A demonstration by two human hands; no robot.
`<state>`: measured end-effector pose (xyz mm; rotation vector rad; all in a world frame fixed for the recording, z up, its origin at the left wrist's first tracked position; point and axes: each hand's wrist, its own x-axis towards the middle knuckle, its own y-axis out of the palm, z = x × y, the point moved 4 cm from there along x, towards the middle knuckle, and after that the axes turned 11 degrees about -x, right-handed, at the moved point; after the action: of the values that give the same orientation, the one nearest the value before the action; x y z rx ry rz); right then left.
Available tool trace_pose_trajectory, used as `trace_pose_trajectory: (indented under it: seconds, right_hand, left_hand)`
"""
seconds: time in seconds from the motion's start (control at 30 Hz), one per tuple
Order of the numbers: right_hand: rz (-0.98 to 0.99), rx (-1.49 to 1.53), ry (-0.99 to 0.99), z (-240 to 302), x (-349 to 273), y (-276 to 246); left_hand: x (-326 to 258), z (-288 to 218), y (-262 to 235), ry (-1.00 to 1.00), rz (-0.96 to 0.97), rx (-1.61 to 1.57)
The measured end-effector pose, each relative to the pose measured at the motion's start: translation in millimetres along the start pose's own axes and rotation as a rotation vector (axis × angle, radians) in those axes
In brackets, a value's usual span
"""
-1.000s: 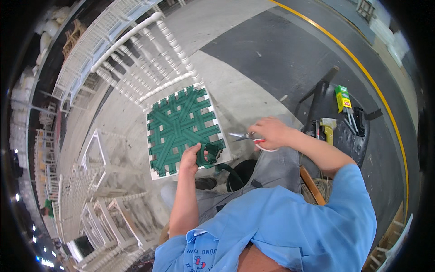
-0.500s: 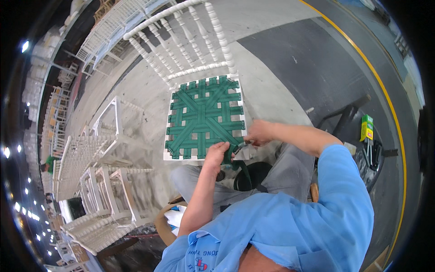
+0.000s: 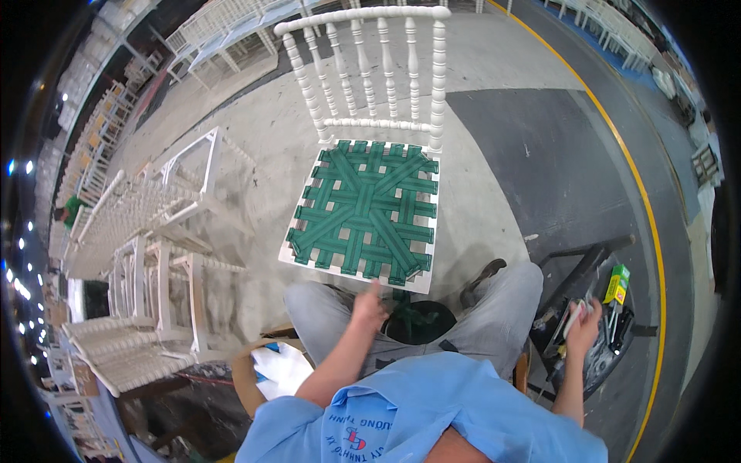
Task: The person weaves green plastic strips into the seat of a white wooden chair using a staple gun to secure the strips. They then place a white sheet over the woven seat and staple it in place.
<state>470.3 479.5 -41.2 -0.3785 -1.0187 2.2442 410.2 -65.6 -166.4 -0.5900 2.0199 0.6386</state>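
Webbing (image 3: 364,202) at twelve o'clock seems trimmed; right fingers (image 3: 594,310) at four clamp scissors (image 3: 572,317), next likely needing release; left fingers (image 3: 375,299) unclear

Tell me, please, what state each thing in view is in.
White spindle-back chair, upright
Green webbing, woven across the seat, diagonal strips on top
Black bucket, open, webbing inside
Brown-rimmed container, open, white-and-blue contents showing
Scissors, in the right hand, blurred; blades' state unclear
Left hand, curled near the seat's front edge
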Motion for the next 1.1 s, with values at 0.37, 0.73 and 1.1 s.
trace_pose_trajectory:
  seconds: [0.37,0.73,1.1]
  right_hand:
    - [-0.142,-1.027,-0.359,-122,-47,-69]
    - [-0.273,-0.897,-0.834,110,22,-18]
    - [0.092,-0.757,-0.852,195,25,88]
  left_hand:
    - [52,21,55,0.279,-0.029,-0.474]
    - [-86,-4,45,0.178,0.712,-0.098]
    - [-52,-53,-406,0.644,-0.925,0.496]
